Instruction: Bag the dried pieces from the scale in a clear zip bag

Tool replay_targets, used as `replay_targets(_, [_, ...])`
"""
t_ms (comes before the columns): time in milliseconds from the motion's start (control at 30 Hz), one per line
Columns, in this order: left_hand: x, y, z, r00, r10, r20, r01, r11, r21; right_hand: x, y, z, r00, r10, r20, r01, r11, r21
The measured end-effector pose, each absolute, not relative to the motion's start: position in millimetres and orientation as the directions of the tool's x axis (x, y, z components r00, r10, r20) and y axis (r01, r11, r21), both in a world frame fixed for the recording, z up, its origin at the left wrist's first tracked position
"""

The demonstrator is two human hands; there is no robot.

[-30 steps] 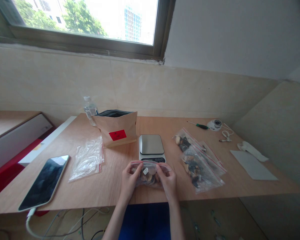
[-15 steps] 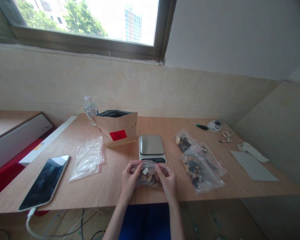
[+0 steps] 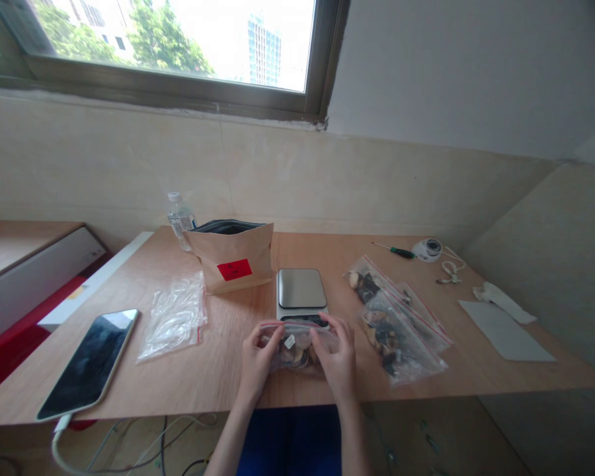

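Observation:
A clear zip bag (image 3: 297,354) with dried, mushroom-like brown slices and a small white packet inside is held upright at the table's front edge. My left hand (image 3: 258,357) pinches its top left corner between thumb and fingers. Along the red-lined top edge, my right hand (image 3: 336,354) grips the right side, thumb in front and fingers behind. Just behind the bag stands a digital kitchen scale (image 3: 302,289) with a steel plate; the bag partly hides its front panel. Two or more filled zip bags (image 3: 391,340) lie overlapping to the right of my right hand.
A brown paper pouch (image 3: 235,261) stands open behind left, with a water bottle (image 3: 180,215) beside it. Flat clear bags (image 3: 173,320) and a charging phone (image 3: 92,360) lie left. At right are a screwdriver (image 3: 401,252), a white dome camera (image 3: 428,250) and a grey-white sheet (image 3: 506,330).
My right hand has shifted slightly right, and its fingers have risen and extended behind the bag's top edge. My left hand stays almost where it was.

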State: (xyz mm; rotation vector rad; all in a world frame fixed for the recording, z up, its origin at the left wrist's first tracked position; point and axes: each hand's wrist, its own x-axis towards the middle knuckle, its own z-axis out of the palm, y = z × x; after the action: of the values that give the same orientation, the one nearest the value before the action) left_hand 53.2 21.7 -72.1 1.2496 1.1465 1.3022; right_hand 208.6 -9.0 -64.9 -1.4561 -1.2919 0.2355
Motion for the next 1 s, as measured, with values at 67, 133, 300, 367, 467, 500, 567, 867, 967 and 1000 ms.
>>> replay_targets(67, [53,21,-72,0.000,0.995,0.104,-0.037,-0.104,0.994,208,-11,-55,0.291,0.771,0.567,0.716,0.217,-0.663])
replay_targets(133, [53,21,-71,0.017,0.993,0.118,-0.041,-0.117,0.992,205,-14,-48,0.200,0.781,0.591,0.804,0.214,-0.555])
replay_targets(300, [54,19,-69,0.055,0.988,0.145,-0.040,-0.142,0.989,199,-18,-41,0.163,0.784,0.599,0.862,0.182,-0.474])
replay_targets(367, [54,18,-69,0.066,0.987,0.150,-0.036,-0.148,0.988,199,-19,-40,0.165,0.784,0.599,0.869,0.172,-0.464])
replay_targets(467, [54,18,-71,0.072,0.985,0.159,-0.030,-0.157,0.987,200,-19,-40,0.155,0.784,0.601,0.874,0.175,-0.453])
replay_targets(500, [54,18,-71,0.072,0.984,0.163,-0.028,-0.161,0.987,200,-19,-40,0.154,0.785,0.601,0.873,0.177,-0.454])
replay_targets(567, [53,18,-72,0.068,0.983,0.169,-0.023,-0.168,0.986,199,-19,-40,0.153,0.790,0.593,0.869,0.178,-0.461])
replay_targets(867, [52,18,-73,0.065,0.981,0.181,-0.004,-0.181,0.983,192,-20,-37,0.207,0.748,0.631,0.830,0.207,-0.517])
replay_targets(967, [53,17,-71,0.064,0.982,0.178,0.002,-0.178,0.984,192,-20,-37,0.207,0.740,0.640,0.829,0.215,-0.516])
replay_targets(1000, [53,17,-71,0.063,0.982,0.177,0.003,-0.177,0.984,192,-20,-37,0.206,0.741,0.639,0.831,0.212,-0.514])
